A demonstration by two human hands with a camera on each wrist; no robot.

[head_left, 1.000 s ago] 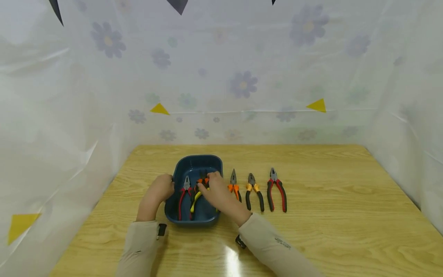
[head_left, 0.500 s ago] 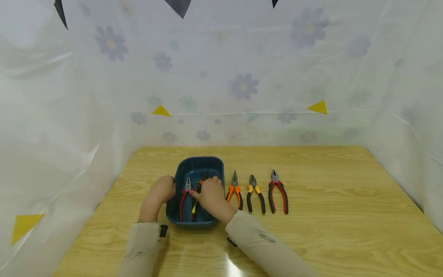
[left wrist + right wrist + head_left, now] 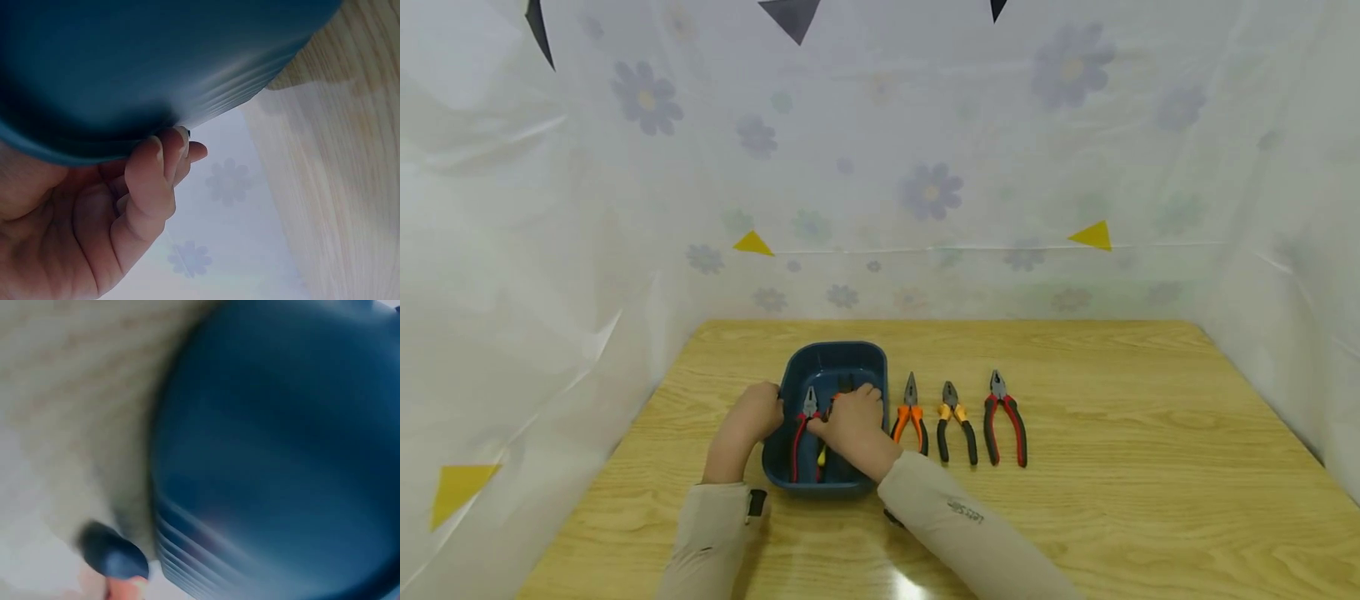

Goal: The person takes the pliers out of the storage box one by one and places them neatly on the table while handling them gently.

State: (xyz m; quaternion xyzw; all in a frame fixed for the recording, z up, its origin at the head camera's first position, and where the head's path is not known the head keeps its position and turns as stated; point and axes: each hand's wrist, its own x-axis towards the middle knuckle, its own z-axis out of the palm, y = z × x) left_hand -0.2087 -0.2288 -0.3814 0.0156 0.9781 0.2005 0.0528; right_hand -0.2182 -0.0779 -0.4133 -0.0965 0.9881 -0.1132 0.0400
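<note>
In the head view, a dark blue plastic tub [image 3: 823, 490] stands left of centre on the table. My left hand [image 3: 758, 412] grips its left rim; the left wrist view shows curled fingertips [image 3: 147, 169] against the rim. My right hand [image 3: 853, 425] reaches into the tub, its back up and thumb towards the left, its fingertips mostly hidden from view. Inside lie red-and-black pliers [image 3: 797, 446] beside the thumb. Under the right hand, yellow-handled pliers [image 3: 822, 457] show only in part. I cannot tell whether the right fingers hold anything.
Right of the tub lie long-nose pliers [image 3: 911, 414] with orange-and-black handles, yellow-orange-and-black pliers [image 3: 951, 412] and another red-and-black pair [image 3: 998, 408], in a row on the wooden table [image 3: 1112, 467]. Flower-patterned sheeting [image 3: 880, 208] encloses the back and sides.
My right hand has shifted left and lower over the tub, covering more of the yellow-handled pliers. My left hand keeps its grip on the rim. The head view has shifted slightly.
</note>
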